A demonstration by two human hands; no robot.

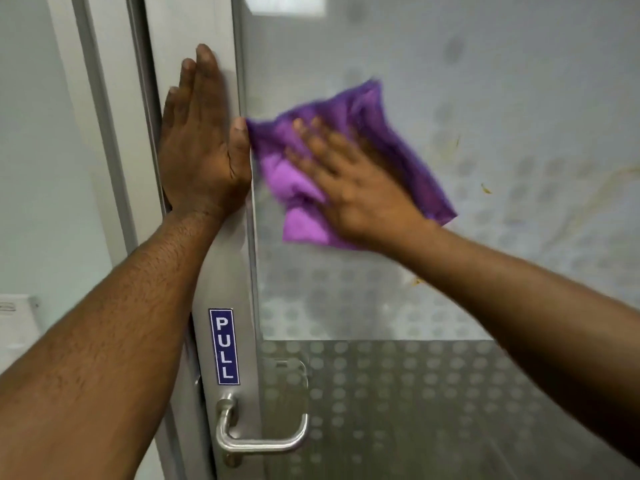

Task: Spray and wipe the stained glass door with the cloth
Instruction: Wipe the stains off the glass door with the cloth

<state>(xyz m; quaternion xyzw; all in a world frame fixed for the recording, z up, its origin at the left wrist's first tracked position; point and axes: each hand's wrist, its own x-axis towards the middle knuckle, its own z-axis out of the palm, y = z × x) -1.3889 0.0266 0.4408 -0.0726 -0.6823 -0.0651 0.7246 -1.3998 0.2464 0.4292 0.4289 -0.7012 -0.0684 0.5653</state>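
Observation:
The glass door (502, 98) fills the right of the view, frosted with a dot pattern and marked by yellowish streaks and specks at right. My right hand (349, 181) presses a purple cloth (398, 133) flat against the glass near the door's left edge; hand and cloth are motion-blurred. My left hand (201, 140) lies flat, fingers together, on the grey metal door frame (225, 265) just left of the cloth, holding nothing. No spray bottle is in view.
A blue PULL sign (224, 346) sits on the frame below my left arm. Under it is a steel lever handle (259, 441). A pale wall (41, 168) stands at left, with a white object (17, 323) at its lower edge.

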